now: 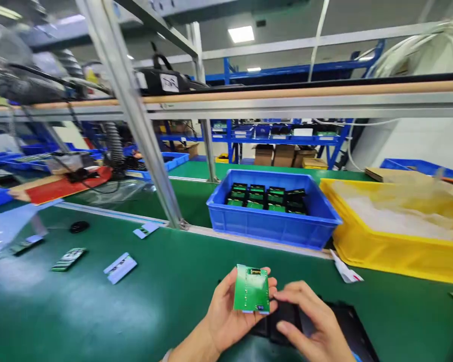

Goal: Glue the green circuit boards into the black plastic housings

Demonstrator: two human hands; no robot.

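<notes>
A green circuit board (251,289) rests across the fingers of my left hand (230,319), with the thumb along its left edge. Small components show near the board's top and lower right. My right hand (313,319) is just to the right, thumb and fingers apart, over black plastic pieces (287,319) on the green table. Its index fingertip comes close to my left fingers. Whether it touches the black pieces I cannot tell. Another black piece (357,327) lies beyond my right hand, partly hidden by it.
Behind my hands stands a blue bin (272,229) with several black-framed green boards. A yellow bin (400,256) with translucent wrapping is to its right. Loose boards (68,259) and a white-backed piece (121,267) lie left. A metal post (143,125) rises behind the table.
</notes>
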